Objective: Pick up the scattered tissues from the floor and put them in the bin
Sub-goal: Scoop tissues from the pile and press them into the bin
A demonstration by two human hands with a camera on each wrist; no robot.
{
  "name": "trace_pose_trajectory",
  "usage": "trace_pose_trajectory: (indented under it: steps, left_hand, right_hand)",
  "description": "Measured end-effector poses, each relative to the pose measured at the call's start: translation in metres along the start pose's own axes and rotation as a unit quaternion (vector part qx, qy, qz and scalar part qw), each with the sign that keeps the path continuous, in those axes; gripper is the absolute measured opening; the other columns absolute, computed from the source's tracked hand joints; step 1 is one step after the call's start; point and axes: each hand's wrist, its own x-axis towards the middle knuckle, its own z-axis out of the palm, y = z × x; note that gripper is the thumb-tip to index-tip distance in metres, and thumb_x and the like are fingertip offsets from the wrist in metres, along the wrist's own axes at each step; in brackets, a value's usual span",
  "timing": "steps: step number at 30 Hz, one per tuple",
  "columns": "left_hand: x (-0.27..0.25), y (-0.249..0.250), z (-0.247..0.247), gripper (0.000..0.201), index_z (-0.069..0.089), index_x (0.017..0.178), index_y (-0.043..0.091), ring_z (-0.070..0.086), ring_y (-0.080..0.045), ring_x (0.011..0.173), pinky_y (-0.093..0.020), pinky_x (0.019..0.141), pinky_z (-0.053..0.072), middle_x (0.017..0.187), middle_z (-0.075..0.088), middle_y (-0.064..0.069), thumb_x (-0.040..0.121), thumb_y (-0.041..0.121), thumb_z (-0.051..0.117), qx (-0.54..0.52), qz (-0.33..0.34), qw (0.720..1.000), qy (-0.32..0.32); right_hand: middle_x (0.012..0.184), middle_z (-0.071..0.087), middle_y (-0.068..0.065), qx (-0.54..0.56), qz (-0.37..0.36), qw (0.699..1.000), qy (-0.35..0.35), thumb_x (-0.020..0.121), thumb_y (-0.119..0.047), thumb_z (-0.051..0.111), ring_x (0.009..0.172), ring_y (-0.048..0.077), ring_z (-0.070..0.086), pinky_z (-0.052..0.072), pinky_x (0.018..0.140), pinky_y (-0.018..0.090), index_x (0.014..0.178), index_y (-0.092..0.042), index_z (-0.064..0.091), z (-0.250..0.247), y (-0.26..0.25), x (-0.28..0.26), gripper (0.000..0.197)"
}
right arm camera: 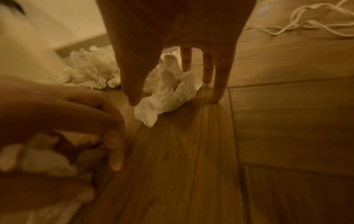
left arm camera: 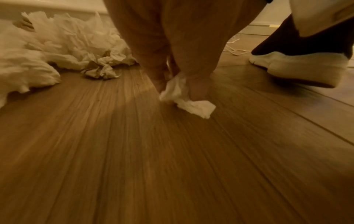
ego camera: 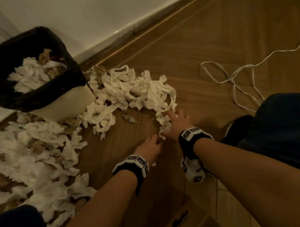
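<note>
A white bin [ego camera: 70, 105] with a black liner [ego camera: 32, 99] stands by the wall, part full of tissues. Crumpled white tissues cover the floor around it: one heap [ego camera: 30, 162] at the left, another [ego camera: 122, 92] to the right of the bin. My left hand [ego camera: 156, 141] is low over the floor and pinches a small white tissue [left arm camera: 186, 103] between its fingertips. My right hand [ego camera: 170, 122] reaches down at the near end of a tissue strip [ego camera: 160, 100]. Its thumb and straight fingers [right arm camera: 220, 84] stand spread on the floor around a crumpled tissue [right arm camera: 168, 91].
A white cable [ego camera: 237, 75] lies looped on the wooden floor at the right. My foot in a white-soled shoe [left arm camera: 298, 66] stands close to the right of the hands. A cardboard box [ego camera: 183, 223] lies at the bottom edge. The skirting board [ego camera: 151, 21] runs behind.
</note>
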Motion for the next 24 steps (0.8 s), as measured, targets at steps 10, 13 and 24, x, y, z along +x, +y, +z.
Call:
trace_pose_trajectory:
  steps: [10, 13, 24]
  left_hand:
    - [-0.007, -0.006, -0.006, 0.03, 0.04, 0.12, 0.021, 0.05, -0.03, 0.106, -0.043, 0.09, 0.045, 0.122, 0.044, -0.011, 0.092, 0.029, 0.047, -0.175, -0.129, 0.976, 0.019]
    - [-0.006, -0.009, -0.01, 0.039, 0.036, 0.131, 0.013, 0.049, -0.033, 0.109, -0.042, 0.094, 0.042, 0.132, 0.033, -0.014, 0.096, 0.027, 0.044, -0.136, -0.122, 0.982, 0.044]
    - [-0.009, -0.031, -0.027, 0.066, 0.052, 0.063, 0.019, 0.051, -0.015, 0.058, -0.025, 0.054, 0.032, 0.061, 0.051, -0.001, 0.091, 0.065, 0.014, -0.126, -0.193, 0.962, 0.147]
  right_hand:
    - [0.143, 0.025, 0.006, -0.125, -0.142, 0.982, -0.012, 0.091, -0.027, 0.052, 0.116, 0.036, 0.037, 0.04, 0.093, 0.038, 0.133, -0.026, 0.041, 0.01, -0.011, -0.005, 0.043]
    - [0.136, 0.036, 0.01, -0.097, -0.15, 0.983, -0.032, 0.092, -0.011, 0.051, 0.116, 0.033, 0.044, 0.041, 0.095, 0.037, 0.132, -0.011, 0.047, 0.01, -0.014, 0.0, 0.041]
    - [0.097, 0.067, 0.009, 0.381, 0.094, 0.92, 0.009, 0.092, -0.016, 0.042, 0.083, 0.022, 0.06, 0.046, 0.073, 0.03, 0.112, -0.013, 0.064, -0.005, -0.017, 0.0, 0.03]
